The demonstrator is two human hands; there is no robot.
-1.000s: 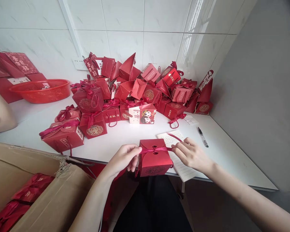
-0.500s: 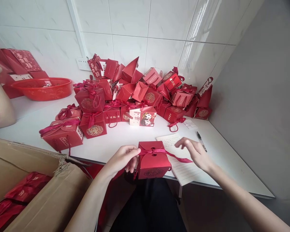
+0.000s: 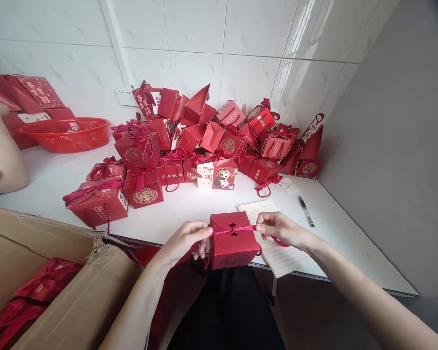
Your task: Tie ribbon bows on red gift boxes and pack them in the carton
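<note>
The fingertips of the left hand (image 3: 188, 240) and the right hand (image 3: 282, 230), which I watch from afar, pinch the ribbon (image 3: 245, 229) on both sides, and between them the red box (image 3: 224, 248) is at the table's (image 3: 345, 243) front edge.

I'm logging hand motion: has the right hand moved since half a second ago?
Yes. Judged against the pen on the table, the right hand has moved leftward, towards the red box, and now pinches the ribbon.
</note>
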